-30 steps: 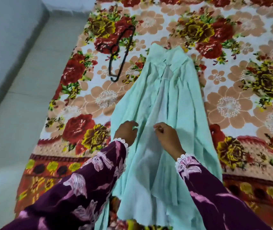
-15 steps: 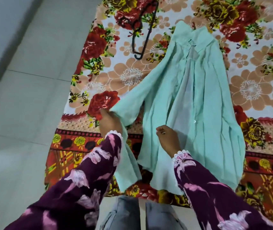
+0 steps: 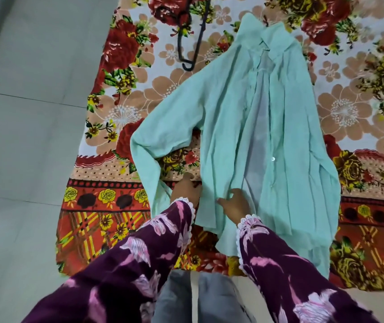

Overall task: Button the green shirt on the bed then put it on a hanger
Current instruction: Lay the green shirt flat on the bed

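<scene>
The pale green shirt [image 3: 279, 127] lies front-up on the bed, collar far from me and front open down the middle, with a small button [image 3: 273, 159] on its right placket. Its left sleeve [image 3: 163, 136] is spread out to the left, the cuff hanging over the bed's edge. My left hand [image 3: 185, 188] grips the outer edge of the left front panel near the hem, its fingertips hidden under the cloth. My right hand [image 3: 235, 202] pinches the same panel just to the right. A dark hanger [image 3: 192, 40] lies on the bedspread to the left of the collar.
A flowered red and orange bedspread [image 3: 125, 229] covers the bed and drapes over its near edge. Grey tiled floor [image 3: 23, 159] lies to the left. My grey trouser legs [image 3: 200, 299] stand against the bed's edge.
My left hand let go of the sleeve, which now lies spread to the left, and moved right to the front panel. The view has shifted closer and lower.
</scene>
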